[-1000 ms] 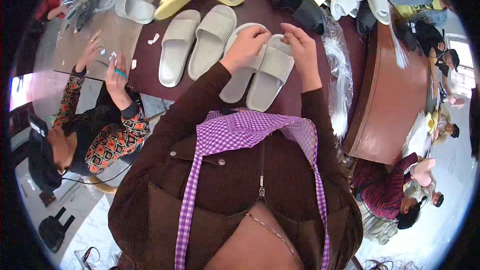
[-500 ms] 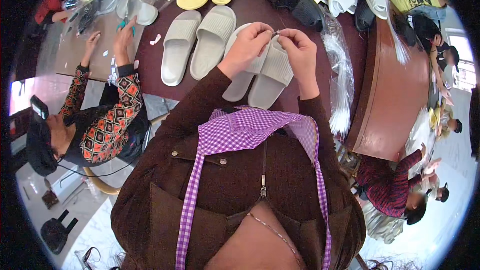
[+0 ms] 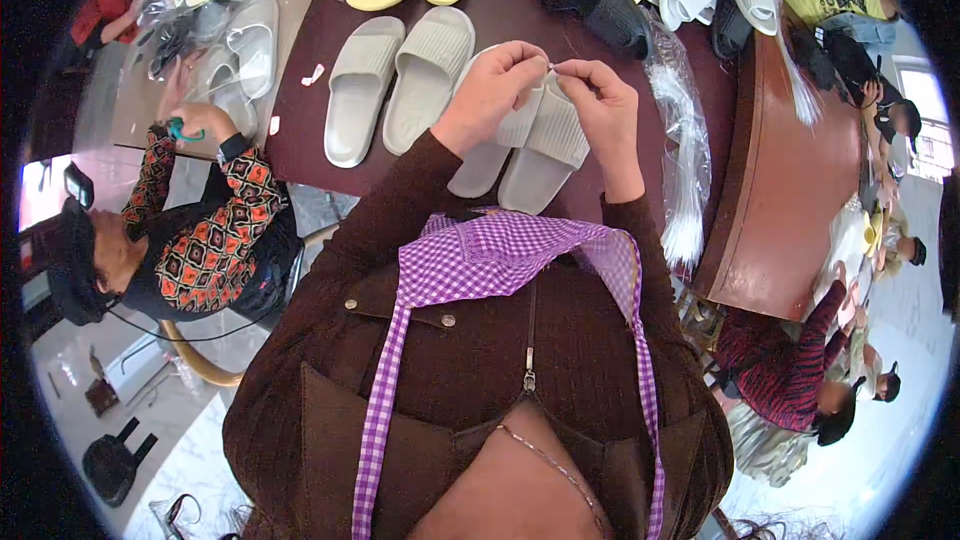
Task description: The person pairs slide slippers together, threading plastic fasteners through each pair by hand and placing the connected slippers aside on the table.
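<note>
Two grey slippers [image 3: 545, 162] lie beneath the left hand [image 3: 492, 95] and right hand [image 3: 606, 110], each grip pinched around a tiny pale piece [image 3: 550, 67] above them. It seems light, easily dropped, best pinched; the slippers look soft, liftable by their straps [image 3: 562, 126].

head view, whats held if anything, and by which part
Left hand and right hand pinch a tiny item, too small to tell what or which part.

head view | left head-worn fisheye | faces down | torso [image 3: 450, 360] close; hands [image 3: 490, 95] [image 3: 605, 112], table [image 3: 300, 150] beyond
</note>
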`<move>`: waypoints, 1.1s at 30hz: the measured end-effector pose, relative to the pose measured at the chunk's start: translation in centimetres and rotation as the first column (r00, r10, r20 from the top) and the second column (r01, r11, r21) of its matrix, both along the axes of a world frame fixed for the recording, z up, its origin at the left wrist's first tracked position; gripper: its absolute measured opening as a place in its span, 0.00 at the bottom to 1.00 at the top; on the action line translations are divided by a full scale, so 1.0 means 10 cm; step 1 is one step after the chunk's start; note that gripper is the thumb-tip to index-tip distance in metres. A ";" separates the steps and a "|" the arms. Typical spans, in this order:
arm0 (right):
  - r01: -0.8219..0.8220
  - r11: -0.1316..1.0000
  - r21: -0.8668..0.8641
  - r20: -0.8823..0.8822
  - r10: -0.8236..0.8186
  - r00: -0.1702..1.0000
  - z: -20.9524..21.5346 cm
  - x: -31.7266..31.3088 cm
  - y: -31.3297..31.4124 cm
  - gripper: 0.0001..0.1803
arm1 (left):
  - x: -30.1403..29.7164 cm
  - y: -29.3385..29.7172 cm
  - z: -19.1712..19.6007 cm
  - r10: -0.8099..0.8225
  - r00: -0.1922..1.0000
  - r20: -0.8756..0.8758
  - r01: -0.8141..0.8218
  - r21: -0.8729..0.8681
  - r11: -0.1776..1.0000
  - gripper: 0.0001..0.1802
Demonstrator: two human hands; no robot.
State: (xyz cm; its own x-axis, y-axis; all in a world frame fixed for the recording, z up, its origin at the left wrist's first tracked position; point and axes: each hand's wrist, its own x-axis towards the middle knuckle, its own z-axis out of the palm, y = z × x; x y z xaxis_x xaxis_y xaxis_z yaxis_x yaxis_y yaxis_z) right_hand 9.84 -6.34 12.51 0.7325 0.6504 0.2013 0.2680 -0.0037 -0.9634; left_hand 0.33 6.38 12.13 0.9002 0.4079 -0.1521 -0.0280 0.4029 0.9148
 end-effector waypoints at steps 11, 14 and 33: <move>-0.036 0.997 -0.070 0.101 0.043 0.994 0.09 0.02 0.02 0.06 | 0.03 0.09 -0.05 -0.141 0.983 0.119 0.163 -0.199 0.966 0.06; -0.061 0.996 -0.059 0.136 0.069 0.988 0.10 0.04 0.06 0.06 | 0.03 0.11 -0.06 -0.170 0.979 0.109 0.192 -0.240 0.952 0.05; -0.016 0.996 -0.084 0.279 0.039 0.959 0.04 0.07 0.22 0.04 | 0.03 0.19 -0.21 -0.175 0.982 0.071 0.185 -0.544 0.819 0.06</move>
State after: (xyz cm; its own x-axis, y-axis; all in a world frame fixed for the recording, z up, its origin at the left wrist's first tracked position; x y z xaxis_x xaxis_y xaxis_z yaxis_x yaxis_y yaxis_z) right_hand 10.55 -4.18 12.88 0.6355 0.6918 0.3428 0.5285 -0.0662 -0.8463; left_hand 0.65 8.29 10.04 0.9539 0.0935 -0.2853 0.0808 0.8353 0.5438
